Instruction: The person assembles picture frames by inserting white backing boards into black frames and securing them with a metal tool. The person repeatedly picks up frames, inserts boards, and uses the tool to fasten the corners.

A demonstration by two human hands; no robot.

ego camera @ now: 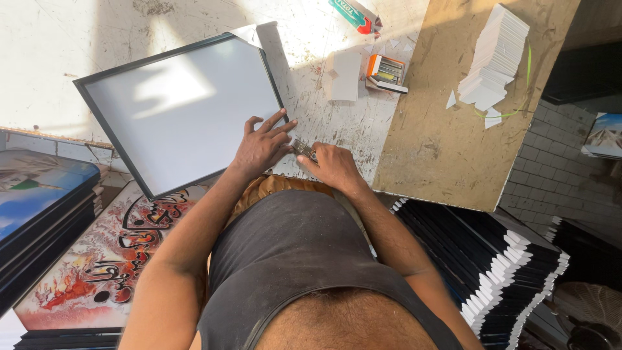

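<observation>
Strong sunlight falls on the top left of the picture and washes the white table [78, 58] almost blank. A bright patch glares on the frame's white board [175, 97]. The bottom and right side are shady. Edges bend slightly.

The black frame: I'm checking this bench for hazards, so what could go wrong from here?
The black frame hangs over the worktable edge; only the left hand pins it, so it might tip. The right hand works a small metal tool close to the left fingertips, which could be nicked. The white card stack leans and may slide.
</observation>
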